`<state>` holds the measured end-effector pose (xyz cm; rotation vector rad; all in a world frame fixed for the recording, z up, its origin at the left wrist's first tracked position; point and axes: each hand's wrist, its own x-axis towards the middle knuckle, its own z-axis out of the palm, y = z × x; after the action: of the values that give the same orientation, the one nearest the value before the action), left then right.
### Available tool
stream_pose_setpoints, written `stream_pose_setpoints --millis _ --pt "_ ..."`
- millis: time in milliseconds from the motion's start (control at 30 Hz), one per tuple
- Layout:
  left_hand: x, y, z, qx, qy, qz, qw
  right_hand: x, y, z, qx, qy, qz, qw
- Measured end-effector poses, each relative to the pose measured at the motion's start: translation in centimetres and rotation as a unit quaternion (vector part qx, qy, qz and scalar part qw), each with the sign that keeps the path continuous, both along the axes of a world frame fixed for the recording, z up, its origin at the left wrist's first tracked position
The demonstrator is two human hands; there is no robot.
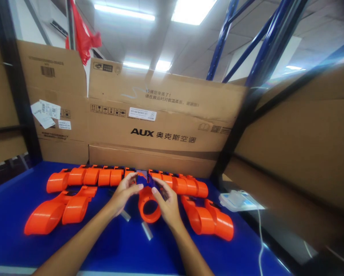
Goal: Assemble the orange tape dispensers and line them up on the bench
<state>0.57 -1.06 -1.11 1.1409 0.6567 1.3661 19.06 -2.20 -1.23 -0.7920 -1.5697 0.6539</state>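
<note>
Both hands meet over the middle of the blue table, on an orange tape dispenser (150,205) with a round ring body. My left hand (126,194) pinches the left side of its dark blue upper end, thumb across the front. On the other side, my right hand (166,201) grips the same end between thumb and fingers. The ring hangs toward me, below the hands. Two short silvery strips lie close by, one strip (147,230) below the ring and another strip (125,215) beside my left wrist. The fingertips hide the fine detail of the dispenser's end.
A row of similar orange dispensers (91,176) lines the table's back, continuing right (186,186). More lie nearer at left (45,218) and right (222,224). A cardboard wall (160,153) stands behind. A white plastic box (239,200) with a cable sits at the right edge of the blue table (103,251).
</note>
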Motion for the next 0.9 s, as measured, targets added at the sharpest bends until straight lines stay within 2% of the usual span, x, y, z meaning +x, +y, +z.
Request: stream_pose_setpoints --millis 367,667,800,900 --pt "-0.05 -0.11 0.11 0.019 -0.004 -0.005 1.000 -0.03 0.46 -0.74 -0.013 -0.012 0.020 1.000" --pt "-0.24 -0.47 0.70 0.055 -0.040 -0.046 0.997 0.22 0.01 -0.09 0.004 -0.038 0.030 0.999" --pt "-0.54 -0.32 0.58 0.070 -0.043 -0.061 0.995 0.31 -0.33 -0.08 0.036 -0.095 0.001 0.995" --pt "-0.71 -0.20 0.36 0.101 -0.018 -0.073 0.992 0.40 -0.53 -0.10 0.096 -0.151 -0.063 0.982"
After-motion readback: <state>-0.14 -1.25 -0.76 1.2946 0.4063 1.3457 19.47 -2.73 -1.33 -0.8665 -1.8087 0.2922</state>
